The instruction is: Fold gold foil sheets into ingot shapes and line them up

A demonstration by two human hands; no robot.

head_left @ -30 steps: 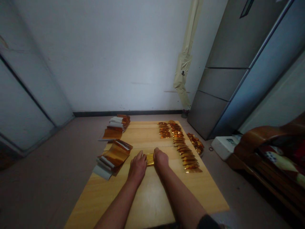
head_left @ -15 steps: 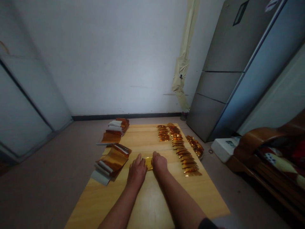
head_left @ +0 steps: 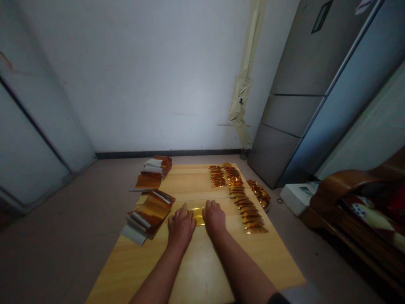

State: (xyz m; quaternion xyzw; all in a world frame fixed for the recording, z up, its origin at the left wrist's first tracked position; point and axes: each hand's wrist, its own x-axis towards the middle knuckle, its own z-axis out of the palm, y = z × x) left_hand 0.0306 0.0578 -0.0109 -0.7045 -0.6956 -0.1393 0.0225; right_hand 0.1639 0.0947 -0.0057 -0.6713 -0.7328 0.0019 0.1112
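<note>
A small piece of shiny gold foil paper [head_left: 199,216] lies flat on the wooden table [head_left: 202,270], between my two hands. My left hand [head_left: 181,223] has its fingers bent down onto the paper's left end, pressing it to the wood. At the right end, my right hand [head_left: 215,217] is closed with curled fingers over the edge. The fingertips of both hands are partly hidden. Left of my left hand sits a fanned stack of gold foil sheets [head_left: 155,210] with pale undersides. To the right runs a row of folded gold foil pieces [head_left: 247,209].
Another foil stack [head_left: 148,180] stands at the table's far left corner, and a shorter row of folded pieces [head_left: 217,176] at the far right. Beside the table is a container heaped with folded foil [head_left: 260,194]. A fridge [head_left: 284,114], white box [head_left: 295,198] and wooden seat [head_left: 344,228] stand to the right.
My right hand has shifted slightly right and its fingers have spread along the edge, so more gold paper shows between my hands. The left hand has moved slightly left.
</note>
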